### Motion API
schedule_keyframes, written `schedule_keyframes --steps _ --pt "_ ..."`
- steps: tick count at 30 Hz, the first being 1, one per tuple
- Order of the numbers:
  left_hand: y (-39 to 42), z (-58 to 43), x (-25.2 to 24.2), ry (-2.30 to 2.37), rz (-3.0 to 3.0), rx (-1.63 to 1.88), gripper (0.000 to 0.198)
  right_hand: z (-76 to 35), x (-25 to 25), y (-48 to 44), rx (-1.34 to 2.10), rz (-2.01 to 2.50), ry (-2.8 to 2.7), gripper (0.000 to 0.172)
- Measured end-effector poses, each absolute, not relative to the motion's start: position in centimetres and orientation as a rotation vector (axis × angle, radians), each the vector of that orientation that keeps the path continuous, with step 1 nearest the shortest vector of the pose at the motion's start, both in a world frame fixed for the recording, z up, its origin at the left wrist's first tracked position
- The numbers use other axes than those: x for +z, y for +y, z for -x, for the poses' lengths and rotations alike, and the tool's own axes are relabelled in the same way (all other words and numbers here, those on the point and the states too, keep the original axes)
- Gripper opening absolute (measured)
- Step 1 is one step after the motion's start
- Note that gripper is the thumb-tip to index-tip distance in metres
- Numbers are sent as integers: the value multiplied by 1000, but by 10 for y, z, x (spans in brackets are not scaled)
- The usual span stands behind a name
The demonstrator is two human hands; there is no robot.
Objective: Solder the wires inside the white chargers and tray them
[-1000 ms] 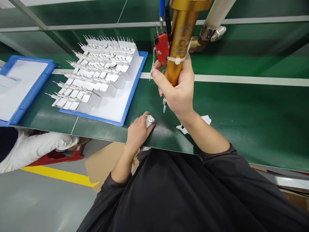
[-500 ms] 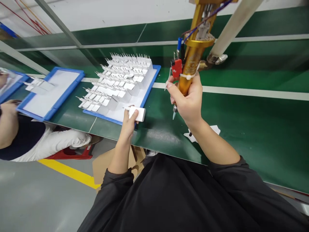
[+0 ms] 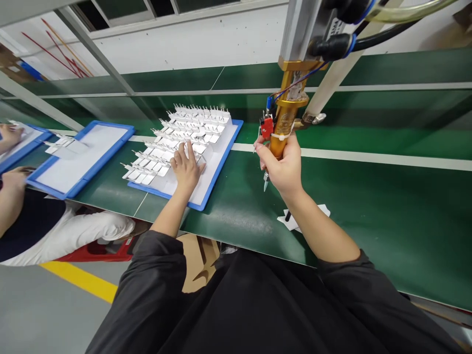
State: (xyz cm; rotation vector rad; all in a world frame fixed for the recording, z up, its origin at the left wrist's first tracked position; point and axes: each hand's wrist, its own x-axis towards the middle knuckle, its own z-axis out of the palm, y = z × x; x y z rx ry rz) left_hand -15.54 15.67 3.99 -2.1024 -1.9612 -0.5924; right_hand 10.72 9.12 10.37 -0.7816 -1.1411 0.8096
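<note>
The left hand reaches forward, palm down, over the blue-rimmed tray with a white base, its forearm slanting across the tray's near edge. Its fingers are spread above the rows of white box-shaped parts with thin metal prongs, which stand on that tray; I cannot tell whether the thumb and forefinger grip one of them.

The right hand, to the right of the tray, is wrapped around a gold cylindrical metal dispenser, elbow bent and thumb near the small red switch on its side. The dispenser's pale tapered nozzle points down, apart from the tray. A ragged white scrap lies right of the tray, partly behind the right forearm.
</note>
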Motion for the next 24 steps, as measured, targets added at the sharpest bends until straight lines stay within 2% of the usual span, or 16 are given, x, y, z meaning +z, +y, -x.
schedule_keyframes --steps 4,8,11,14,20,24 --pt "163 125 56 -1848 2209 -660 82 -117 110 101 879 786 -1108 17" --pt "203 53 63 -1764 2581 -698 82 -128 114 110 880 791 -1012 14" --pt "246 -4 53 -1965 2737 -757 98 -133 113 115 862 790 -964 15" --pt "278 -37 40 -2226 2684 -904 101 -136 110 119 852 830 -962 16" --pt "299 -33 50 -2261 2680 -997 87 -137 107 121 886 892 -987 16" --pt "267 1 69 -2148 2830 -935 86 -135 106 120 870 904 -992 17"
